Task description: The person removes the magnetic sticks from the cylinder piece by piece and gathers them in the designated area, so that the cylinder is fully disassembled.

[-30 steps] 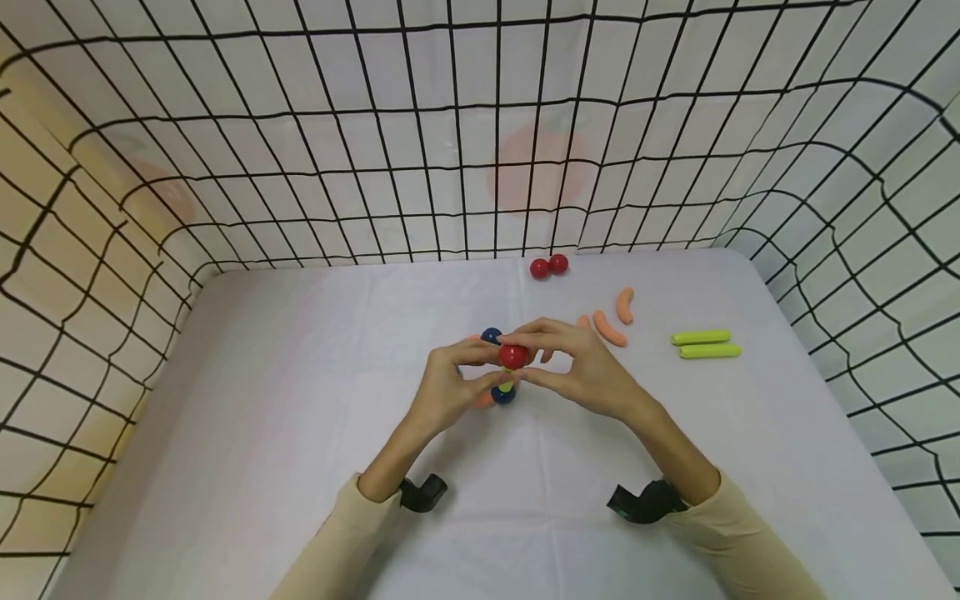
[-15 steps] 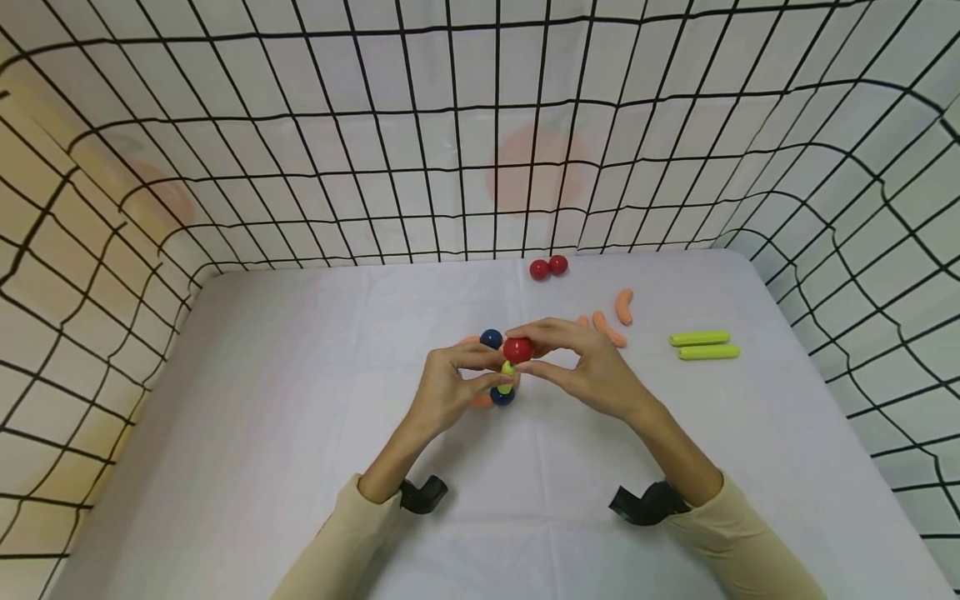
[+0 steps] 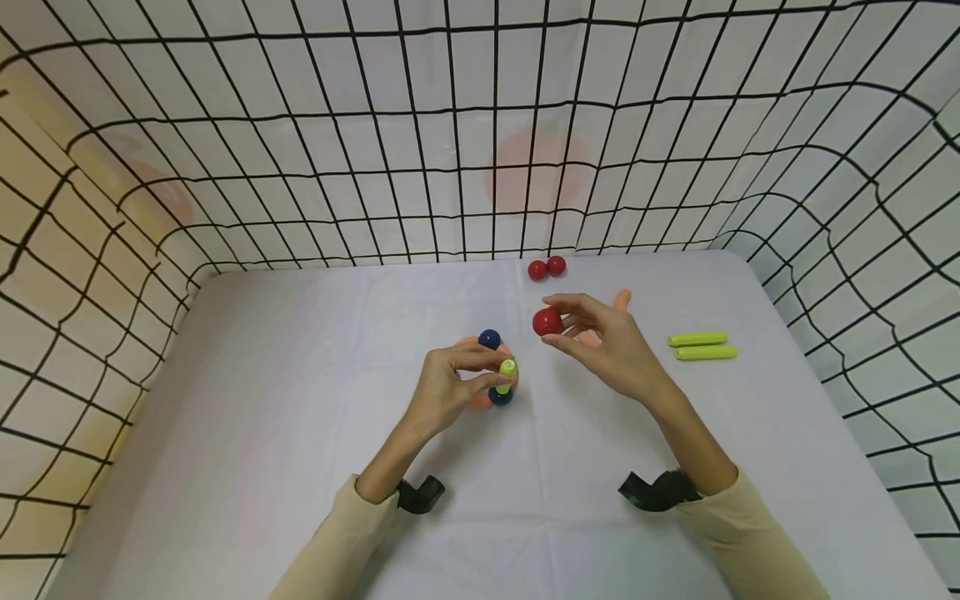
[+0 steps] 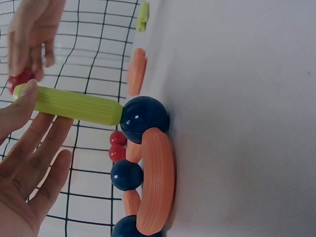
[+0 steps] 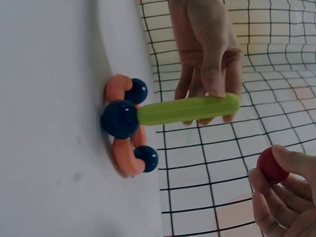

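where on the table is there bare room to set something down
Widest: the left part of the table, between the black grid and the left hand. Another patch: in front, between the sleeves. Crowded: mid-table, where that hand holds a green rod on the blue and orange cluster, and behind the right hand, where orange pieces lie.

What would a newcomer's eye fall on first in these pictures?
Probably the glossy red ball that the right hand pinches, raised above the white cloth, right of centre in the head view. Next, the upright lime-green ribbed rod that the left hand pinches, its lower end meeting a glossy dark-blue ball. Behind and beside it all stands a black wire grid.
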{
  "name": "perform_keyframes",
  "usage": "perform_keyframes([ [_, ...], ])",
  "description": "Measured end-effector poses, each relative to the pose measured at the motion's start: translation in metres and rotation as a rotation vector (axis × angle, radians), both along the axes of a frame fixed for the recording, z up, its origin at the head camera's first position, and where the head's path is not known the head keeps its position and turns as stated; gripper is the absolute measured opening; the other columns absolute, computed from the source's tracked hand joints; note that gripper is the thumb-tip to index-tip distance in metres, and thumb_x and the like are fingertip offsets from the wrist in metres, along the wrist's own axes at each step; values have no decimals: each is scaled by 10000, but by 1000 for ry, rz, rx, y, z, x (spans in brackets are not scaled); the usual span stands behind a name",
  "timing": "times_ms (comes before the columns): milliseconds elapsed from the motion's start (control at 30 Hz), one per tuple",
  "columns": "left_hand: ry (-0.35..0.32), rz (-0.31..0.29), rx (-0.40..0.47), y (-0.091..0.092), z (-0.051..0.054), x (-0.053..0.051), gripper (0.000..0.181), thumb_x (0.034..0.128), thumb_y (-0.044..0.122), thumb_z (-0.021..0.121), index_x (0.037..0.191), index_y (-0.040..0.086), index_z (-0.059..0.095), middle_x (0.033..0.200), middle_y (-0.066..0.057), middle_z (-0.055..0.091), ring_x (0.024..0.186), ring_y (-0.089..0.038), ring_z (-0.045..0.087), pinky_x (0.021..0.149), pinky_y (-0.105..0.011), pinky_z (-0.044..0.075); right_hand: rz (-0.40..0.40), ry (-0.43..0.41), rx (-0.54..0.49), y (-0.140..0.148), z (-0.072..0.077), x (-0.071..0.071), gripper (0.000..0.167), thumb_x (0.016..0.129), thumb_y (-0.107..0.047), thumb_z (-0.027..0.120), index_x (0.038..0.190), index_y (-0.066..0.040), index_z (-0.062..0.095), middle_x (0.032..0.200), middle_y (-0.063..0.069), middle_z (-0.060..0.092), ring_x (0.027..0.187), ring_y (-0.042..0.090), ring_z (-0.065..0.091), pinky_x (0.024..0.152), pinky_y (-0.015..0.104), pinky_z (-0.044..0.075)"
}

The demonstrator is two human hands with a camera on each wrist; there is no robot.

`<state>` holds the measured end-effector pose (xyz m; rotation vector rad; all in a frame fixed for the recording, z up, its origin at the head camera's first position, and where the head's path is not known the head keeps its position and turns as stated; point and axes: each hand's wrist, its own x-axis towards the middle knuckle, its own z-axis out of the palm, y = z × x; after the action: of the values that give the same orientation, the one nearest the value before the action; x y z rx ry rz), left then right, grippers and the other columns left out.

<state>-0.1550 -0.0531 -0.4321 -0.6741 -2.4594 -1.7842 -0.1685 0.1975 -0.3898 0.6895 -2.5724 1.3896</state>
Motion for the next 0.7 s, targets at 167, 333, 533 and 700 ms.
perform_keyframes([
  [167,-10,5,-2,-1,0,1,194,819,69,864,1010,60,836,1032,-73,815,952,-200,767,1061,-400,542,-57,-105,23,1,-12,-11,417,905,-119,804,1291,-41,667,1197,142,747,938,263,746,866,236,575],
  [333,-19,7,-1,0,0,1,206,809,79,874,1012,68,838,1028,-67,815,945,-197,760,1094,-419,513,-64,-168,52,3,-24,-18,417,912,-124,800,1301,-59,666,1192,156,739,959,275,719,817,175,562],
  [533,-30,5,5,-1,1,1,191,820,76,864,1008,63,836,1036,-73,814,920,-190,772,1157,-464,471,-44,-201,175,3,-36,-22,383,921,-162,799,1278,-86,686,1123,110,764,939,247,716,804,265,581],
  [700,-28,-1,5,-2,0,0,188,824,77,861,1010,63,835,1039,-74,814,926,-195,773,1182,-477,447,62,-281,309,6,-41,-22,341,921,-178,797,1238,-88,711,1012,73,760,908,197,693,774,269,560],
])
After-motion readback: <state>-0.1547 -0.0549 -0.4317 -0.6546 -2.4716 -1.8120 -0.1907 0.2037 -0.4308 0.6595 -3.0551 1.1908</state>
